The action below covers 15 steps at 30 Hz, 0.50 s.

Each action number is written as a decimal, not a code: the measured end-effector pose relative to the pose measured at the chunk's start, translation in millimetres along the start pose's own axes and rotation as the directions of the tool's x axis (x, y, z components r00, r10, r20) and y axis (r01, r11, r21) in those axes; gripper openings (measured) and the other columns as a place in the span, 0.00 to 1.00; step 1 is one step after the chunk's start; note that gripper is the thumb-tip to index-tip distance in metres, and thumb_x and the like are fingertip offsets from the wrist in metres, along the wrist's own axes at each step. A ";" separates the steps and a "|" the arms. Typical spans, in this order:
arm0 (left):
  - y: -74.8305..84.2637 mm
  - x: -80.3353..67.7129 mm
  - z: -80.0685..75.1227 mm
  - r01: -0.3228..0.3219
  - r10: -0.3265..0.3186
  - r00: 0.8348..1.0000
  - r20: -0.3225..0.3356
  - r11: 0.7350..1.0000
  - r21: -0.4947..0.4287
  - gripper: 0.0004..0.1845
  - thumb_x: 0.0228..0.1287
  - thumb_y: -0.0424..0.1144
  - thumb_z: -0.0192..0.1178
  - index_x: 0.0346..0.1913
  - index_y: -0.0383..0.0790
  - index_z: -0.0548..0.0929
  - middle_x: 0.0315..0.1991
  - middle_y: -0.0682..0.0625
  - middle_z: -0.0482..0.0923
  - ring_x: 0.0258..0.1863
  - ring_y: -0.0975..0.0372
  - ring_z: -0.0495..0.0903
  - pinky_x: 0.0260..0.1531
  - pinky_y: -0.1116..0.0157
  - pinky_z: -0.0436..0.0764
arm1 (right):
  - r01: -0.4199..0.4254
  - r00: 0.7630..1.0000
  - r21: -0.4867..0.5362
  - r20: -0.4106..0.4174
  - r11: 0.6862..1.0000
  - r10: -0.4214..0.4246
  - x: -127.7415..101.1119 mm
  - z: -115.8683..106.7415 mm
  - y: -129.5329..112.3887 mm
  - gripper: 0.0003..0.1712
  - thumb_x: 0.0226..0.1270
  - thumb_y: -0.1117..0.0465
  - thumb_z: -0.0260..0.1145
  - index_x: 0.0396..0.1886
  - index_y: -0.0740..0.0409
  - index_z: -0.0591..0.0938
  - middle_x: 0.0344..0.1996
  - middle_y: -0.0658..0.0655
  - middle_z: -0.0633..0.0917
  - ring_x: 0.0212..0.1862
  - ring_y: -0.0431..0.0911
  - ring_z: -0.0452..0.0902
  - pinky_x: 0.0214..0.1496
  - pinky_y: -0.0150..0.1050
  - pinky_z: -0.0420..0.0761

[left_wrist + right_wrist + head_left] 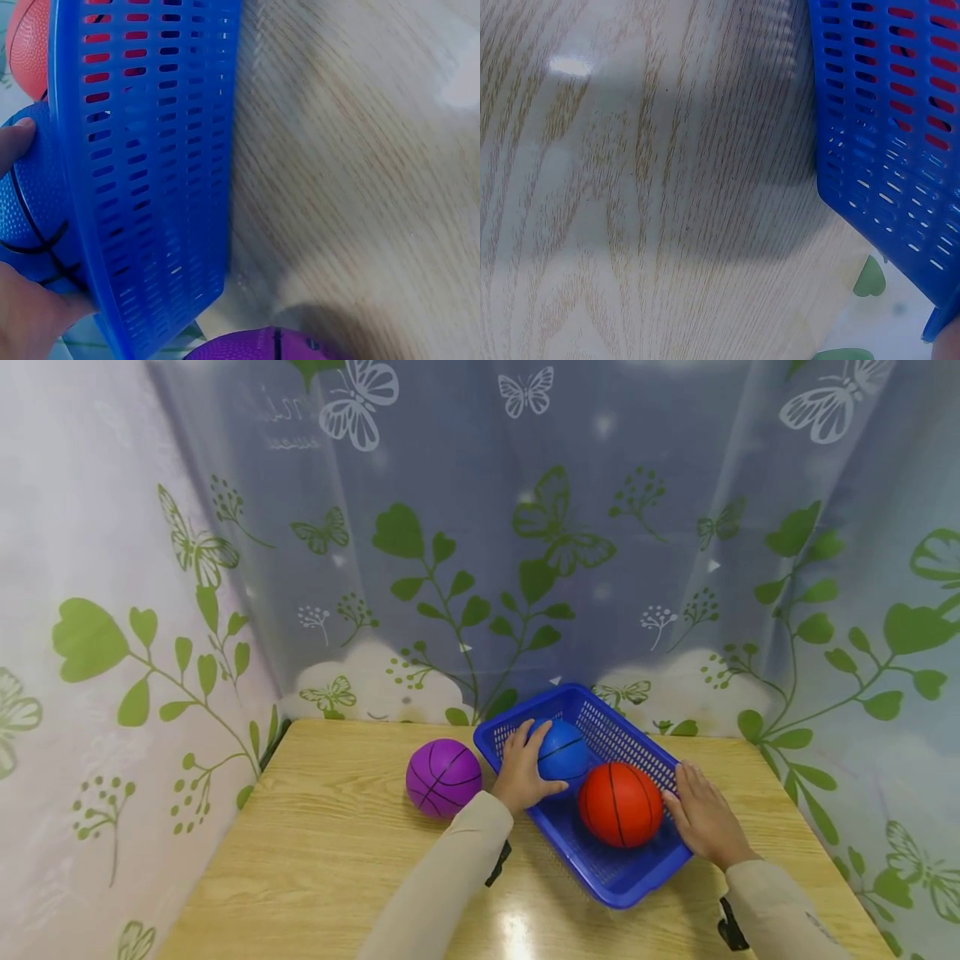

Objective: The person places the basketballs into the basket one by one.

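A blue plastic basket [617, 892] with slotted walls stands at an angle on the table. My left hand [521, 774] reaches over its left rim and holds a small blue basketball [564, 752], thumb and fingers spread around it. In the left wrist view, the thumb and the fingers press on opposite parts of the ball's pebbled surface. Beside it in the basket lies a red basketball [621, 806]. My right hand [707, 816] rests along the right rim with its fingers extended, close to the red ball. Only a sliver of that hand shows in the right wrist view.
A purple basketball [443, 778] sits on the wooden table [322, 827], just left of the basket. Behind the table and along both sides hangs a curtain [450, 460] printed with leaves and butterflies. The basket's far corner comes close to it.
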State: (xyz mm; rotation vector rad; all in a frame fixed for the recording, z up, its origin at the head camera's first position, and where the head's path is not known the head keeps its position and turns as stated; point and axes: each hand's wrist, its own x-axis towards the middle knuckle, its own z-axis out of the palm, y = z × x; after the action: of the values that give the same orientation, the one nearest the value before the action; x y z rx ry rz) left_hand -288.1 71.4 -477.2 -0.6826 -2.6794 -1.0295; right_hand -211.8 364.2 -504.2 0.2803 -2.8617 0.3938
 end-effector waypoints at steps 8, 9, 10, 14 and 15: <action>-13.0 -1.2 0.8 0.018 -0.021 0.999 0.043 0.998 0.065 0.53 0.34 0.55 0.72 0.65 0.43 0.57 0.63 0.36 0.58 0.61 0.47 0.59 0.59 0.52 0.60 | -0.001 1.000 -0.008 -0.012 1.000 0.001 -0.7 1.2 1.1 0.33 0.71 0.52 0.40 0.62 0.77 0.55 0.61 0.76 0.57 0.63 0.66 0.49 0.64 0.56 0.46; -14.0 -1.3 0.7 0.020 -0.023 0.999 0.049 0.998 0.060 0.53 0.34 0.56 0.71 0.66 0.43 0.57 0.63 0.36 0.57 0.62 0.47 0.59 0.59 0.52 0.61 | -0.002 1.000 -0.010 -0.010 1.000 0.002 -0.7 1.2 1.4 0.33 0.71 0.52 0.40 0.63 0.77 0.55 0.61 0.76 0.57 0.63 0.66 0.49 0.64 0.55 0.46; -14.6 -1.0 0.6 0.020 -0.023 0.998 0.058 0.998 0.055 0.53 0.35 0.56 0.71 0.66 0.43 0.57 0.63 0.36 0.57 0.62 0.47 0.59 0.59 0.52 0.60 | -0.004 1.000 -0.007 -0.008 1.000 0.004 -0.7 1.0 1.3 0.33 0.71 0.52 0.40 0.63 0.77 0.55 0.62 0.75 0.57 0.63 0.66 0.49 0.65 0.55 0.45; -16.0 -1.0 0.2 0.033 -0.037 0.996 0.082 0.999 0.039 0.54 0.36 0.56 0.70 0.67 0.44 0.55 0.65 0.35 0.54 0.63 0.46 0.57 0.59 0.51 0.60 | -0.003 1.000 -0.006 -0.006 1.000 0.003 -0.5 0.5 0.8 0.33 0.71 0.52 0.41 0.63 0.76 0.55 0.62 0.75 0.57 0.63 0.66 0.49 0.64 0.56 0.46; -16.3 -1.0 0.1 0.037 -0.041 0.996 0.085 0.998 0.041 0.54 0.37 0.57 0.70 0.68 0.44 0.54 0.65 0.35 0.53 0.63 0.46 0.56 0.59 0.51 0.60 | -0.004 1.000 -0.006 -0.004 1.000 0.004 -0.5 0.5 0.8 0.33 0.71 0.52 0.41 0.63 0.76 0.55 0.62 0.75 0.57 0.63 0.66 0.49 0.64 0.56 0.46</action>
State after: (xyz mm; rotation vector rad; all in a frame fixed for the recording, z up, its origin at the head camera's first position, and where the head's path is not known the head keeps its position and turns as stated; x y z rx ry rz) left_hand -295.1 60.5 -487.1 -0.6851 -2.7894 -0.9750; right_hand -211.7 364.9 -505.0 0.2722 -2.8593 0.3858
